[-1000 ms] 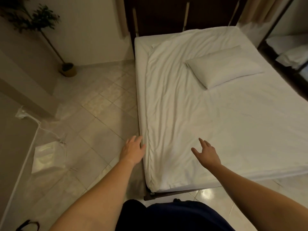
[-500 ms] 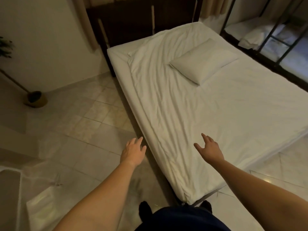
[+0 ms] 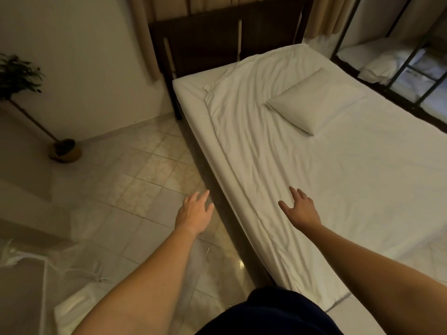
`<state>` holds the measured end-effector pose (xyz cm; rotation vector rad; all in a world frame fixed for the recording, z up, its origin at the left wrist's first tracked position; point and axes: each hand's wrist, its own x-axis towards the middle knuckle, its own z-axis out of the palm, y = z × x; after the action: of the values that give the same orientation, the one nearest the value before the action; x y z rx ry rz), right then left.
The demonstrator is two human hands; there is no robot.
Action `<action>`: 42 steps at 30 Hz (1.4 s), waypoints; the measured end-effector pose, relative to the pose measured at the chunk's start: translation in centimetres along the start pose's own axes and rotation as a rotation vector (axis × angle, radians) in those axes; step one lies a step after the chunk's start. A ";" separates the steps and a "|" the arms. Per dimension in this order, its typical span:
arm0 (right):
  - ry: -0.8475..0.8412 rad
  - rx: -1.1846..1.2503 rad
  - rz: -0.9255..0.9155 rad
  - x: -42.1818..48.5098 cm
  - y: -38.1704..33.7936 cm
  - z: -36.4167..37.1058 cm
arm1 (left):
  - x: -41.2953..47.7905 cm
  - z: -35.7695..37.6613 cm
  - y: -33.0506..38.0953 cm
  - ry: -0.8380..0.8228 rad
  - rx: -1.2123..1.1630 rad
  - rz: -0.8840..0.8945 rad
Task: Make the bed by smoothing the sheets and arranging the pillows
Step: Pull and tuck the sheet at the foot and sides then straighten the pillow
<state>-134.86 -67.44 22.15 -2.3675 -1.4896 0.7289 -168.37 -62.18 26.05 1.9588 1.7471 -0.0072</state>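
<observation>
Step in hand: reaching in to smooth the top sheet [image 3: 254, 146]. Both hands empty, fingers spread. Left hand [image 3: 194, 211] is over the floor tiles [image 3: 150, 175], just left of the mattress edge; right hand [image 3: 300, 209] is over the sheet's near-left part. Sheet is creased along the left side. Pillow [image 3: 314, 100] lies skewed, far centre. Next, probably: palms down, sweep creases out, then square the pillow to the headboard [image 3: 217, 44].
</observation>
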 end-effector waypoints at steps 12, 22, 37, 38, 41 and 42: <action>-0.018 0.026 0.096 11.4 -5.0 2.6 | 14.5 -4.5 -3.2 -0.056 0.015 0.026; -0.067 -0.030 0.054 26.5 -15.0 2.2 | 31.2 -12.2 -5.7 -0.031 -0.001 -0.009; 0.038 0.098 0.216 45.6 -35.4 7.6 | 59.0 -27.8 -16.6 -0.095 0.167 0.167; 0.052 0.107 0.220 46.8 -36.8 7.8 | 60.9 -29.0 -17.0 -0.092 0.172 0.175; 0.059 0.122 0.229 49.5 -39.8 8.7 | 65.4 -30.9 -17.7 -0.103 0.173 0.212; 0.063 0.131 0.243 50.6 -40.5 8.9 | 67.0 -31.4 -17.7 -0.113 0.174 0.234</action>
<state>-152.93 -4.66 19.19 -2.4709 -1.1048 0.7720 -183.53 12.38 24.56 2.2321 1.4798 -0.1906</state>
